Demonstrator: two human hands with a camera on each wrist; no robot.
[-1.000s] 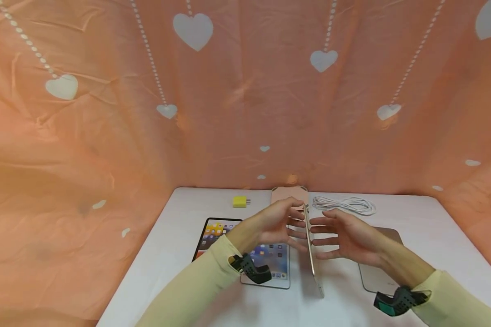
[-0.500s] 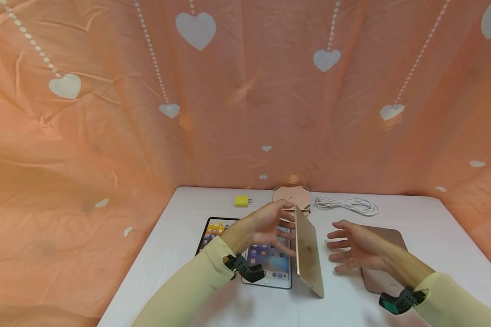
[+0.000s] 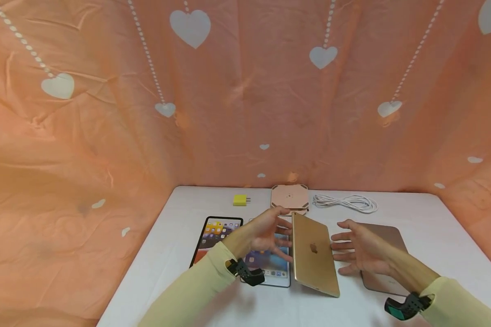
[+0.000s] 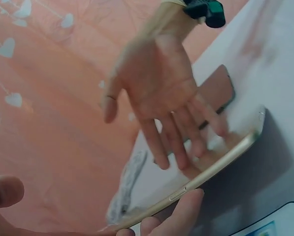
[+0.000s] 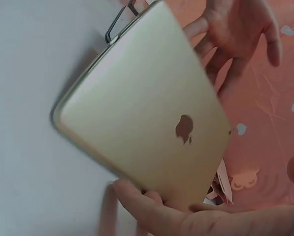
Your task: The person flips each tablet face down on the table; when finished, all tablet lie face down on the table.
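A gold iPad [image 3: 314, 259] stood tilted above the white table [image 3: 163, 240], its Apple-marked back turned to the right, between the left hand [image 3: 263, 232] and the right hand [image 3: 364, 250]. Both hands had their fingers straight and apart, thumbs lifted; the left fingertips touched one long edge, the right fingertips the other, and neither hand was clamped. Whether the lower short edge rested on the table was hard to tell.

The slab looked thin and stiff, moderately light, with a smooth metal back that would likely slip on flat fingers and a glass face that a drop might crack. The long edges, near their middles, seemed the safest hold, with thumbs closed over them.

A white-framed tablet [image 3: 270, 263] lay just left, partly beneath the left hand, with a black-framed tablet [image 3: 212, 236] beyond it; a brown tablet [image 3: 386, 236] lay by the right hand. Farther back were a yellow charger plug [image 3: 240, 200], a pink stand [image 3: 289, 196] and a coiled white cable [image 3: 345, 203].
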